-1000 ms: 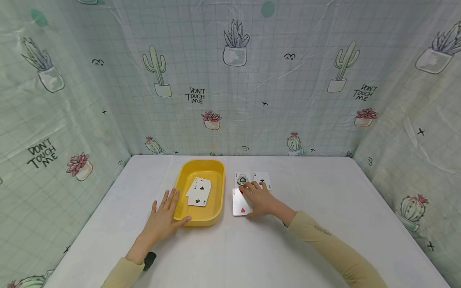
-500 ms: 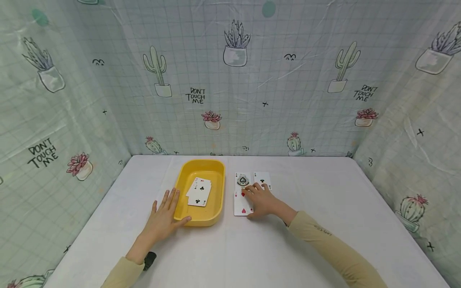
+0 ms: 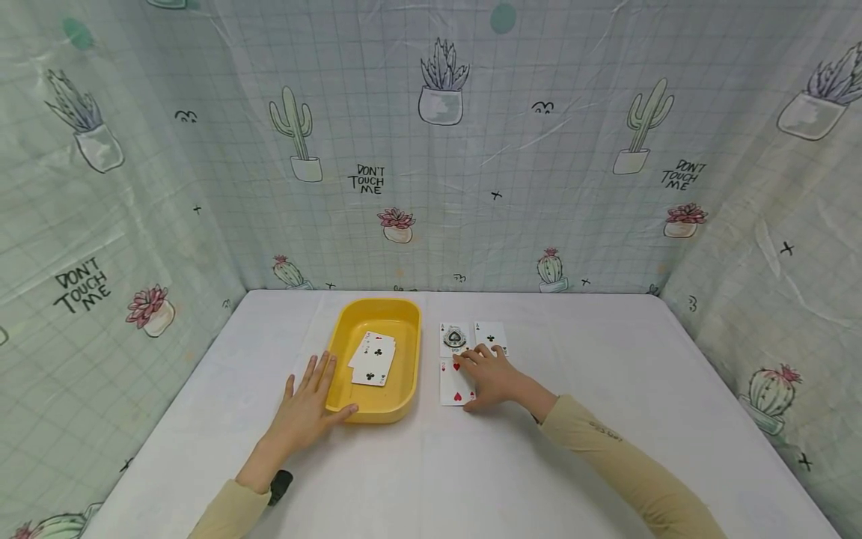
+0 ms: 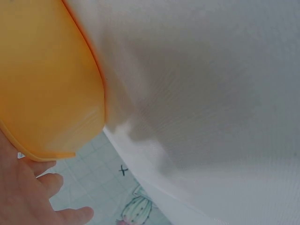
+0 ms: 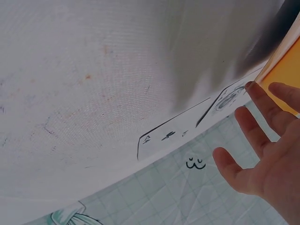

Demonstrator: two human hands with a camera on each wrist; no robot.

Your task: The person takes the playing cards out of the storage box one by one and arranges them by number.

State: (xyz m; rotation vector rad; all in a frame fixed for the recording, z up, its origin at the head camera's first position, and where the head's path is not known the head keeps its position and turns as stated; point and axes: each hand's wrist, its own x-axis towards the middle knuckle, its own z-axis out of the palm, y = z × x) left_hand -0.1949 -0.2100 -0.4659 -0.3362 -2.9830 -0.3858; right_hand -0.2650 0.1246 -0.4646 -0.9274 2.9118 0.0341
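Note:
My right hand (image 3: 494, 380) is over a hearts playing card (image 3: 453, 386), its thumb at the near edge and a fingertip at the far edge. The card lies flat, its right part hidden by the hand. Just beyond it lie an ace of spades (image 3: 454, 338) and an ace of clubs (image 3: 490, 334), side by side. My left hand (image 3: 299, 412) rests against the left near corner of a yellow tray (image 3: 408, 389), fingers spread. Overlapping playing cards (image 3: 374, 359) lie in the tray, a clubs card on top. The left wrist view shows the fingers against the tray's wall (image 4: 51, 79).
A white table (image 3: 539, 479) carries everything. Behind and at both sides hangs a pale cloth (image 3: 592, 195) printed with cacti. A black object (image 3: 280, 486) sits under the left wrist, near the cuff.
The hearts card was shiny and slightly farther left, then shifted right with my right hand and now lies flat, lined up below the ace of spades. My left hand has stayed on the tray.

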